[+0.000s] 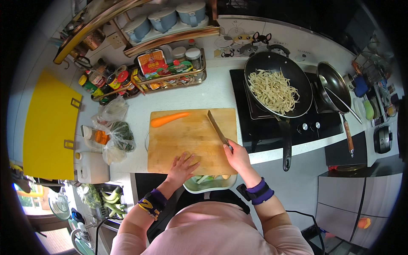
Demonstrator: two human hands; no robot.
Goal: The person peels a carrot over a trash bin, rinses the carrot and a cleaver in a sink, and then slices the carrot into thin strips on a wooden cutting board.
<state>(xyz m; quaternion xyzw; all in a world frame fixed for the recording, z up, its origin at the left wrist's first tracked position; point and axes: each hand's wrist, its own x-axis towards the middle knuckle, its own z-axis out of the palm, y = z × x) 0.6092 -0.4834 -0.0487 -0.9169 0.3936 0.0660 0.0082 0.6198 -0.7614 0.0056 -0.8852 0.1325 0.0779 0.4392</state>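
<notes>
My right hand (237,156) grips a kitchen knife (217,129) by its handle. The blade points away from me over the right part of a wooden cutting board (188,140). Fingers apart and holding nothing, my left hand (182,166) rests at the board's near edge. A peeled carrot (169,119) lies at the board's far left, away from both hands. Below the near edge, a pale green-white container (210,188) holds cut green and pale vegetable pieces; the board hides part of it.
On the black gas stove (264,137) to the right stands a frying pan (258,95) of pale shredded strips. Behind it is a wok (334,79) with a ladle. Plastic bags of vegetables (122,137) and a white jug (92,167) stand left. A condiment rack (172,76) lines the back.
</notes>
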